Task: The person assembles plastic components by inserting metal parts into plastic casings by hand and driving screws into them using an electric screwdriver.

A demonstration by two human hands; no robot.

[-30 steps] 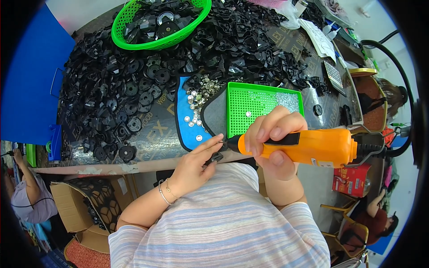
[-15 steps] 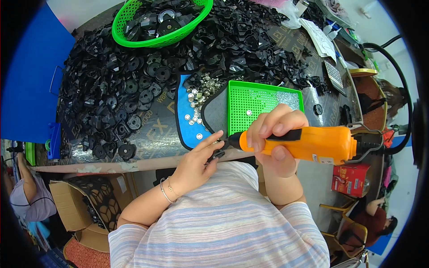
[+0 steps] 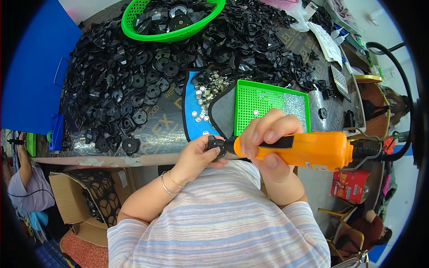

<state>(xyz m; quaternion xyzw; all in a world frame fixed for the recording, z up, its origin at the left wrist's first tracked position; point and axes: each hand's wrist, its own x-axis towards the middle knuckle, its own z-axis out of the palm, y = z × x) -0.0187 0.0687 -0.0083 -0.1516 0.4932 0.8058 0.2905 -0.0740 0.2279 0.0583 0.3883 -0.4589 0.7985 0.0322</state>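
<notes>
My right hand is wrapped round an orange electric screwdriver, which lies level and points to the left. Its black nose meets a round black plastic part just past the table's front edge. That part is pinched between the thumb and fingers of my left hand. Whether a screw sits at the tip is hidden. Beyond my hands, small silver metal pieces lie on a blue and grey mat. Beside the mat, a green perforated tray holds a heap of small silvery screws.
Black plastic parts cover the far and left table. A green basket of parts stands among them. The screwdriver's black cable loops up at right. Cardboard box lower left; red box lower right. Other people sit at both sides.
My left hand has turned the black part so its round face shows against the screwdriver's nose. The screwdriver has dropped slightly and shifted a little left. The table view has slid slightly right.
</notes>
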